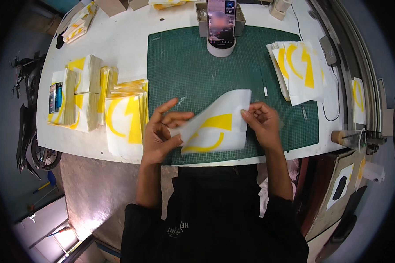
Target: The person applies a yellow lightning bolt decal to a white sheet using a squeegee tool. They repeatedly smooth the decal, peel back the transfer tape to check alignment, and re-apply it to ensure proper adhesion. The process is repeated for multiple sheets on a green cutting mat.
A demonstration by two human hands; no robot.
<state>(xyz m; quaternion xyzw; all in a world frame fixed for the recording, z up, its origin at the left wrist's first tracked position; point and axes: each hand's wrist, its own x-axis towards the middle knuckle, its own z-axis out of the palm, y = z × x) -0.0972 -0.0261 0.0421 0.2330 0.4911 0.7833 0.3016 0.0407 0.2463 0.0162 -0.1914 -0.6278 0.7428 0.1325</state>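
Observation:
A thin white sheet with yellow printing (215, 127) is held up, tilted and curved, above the green cutting mat (184, 61). My right hand (264, 125) pinches its right edge between thumb and fingers. At the sheet's left end, my left hand (163, 133) has the edge between thumb and lower fingers, while its upper fingers stretch out free. The sheet is slightly blurred. Left of my left hand stands a thick stack of similar yellow-printed sheets (123, 116) on the white table (131, 44). Another pile of printed sheets (300, 70) lies beyond my right hand.
More printed bundles (87, 96) stand at the left, with a small box and a blue lighter (59, 94) on one. A phone (221, 24) stands upright in a white holder (221, 47) at the back. At right are a cable with a black adapter (329, 50) and a clear cup (360, 140).

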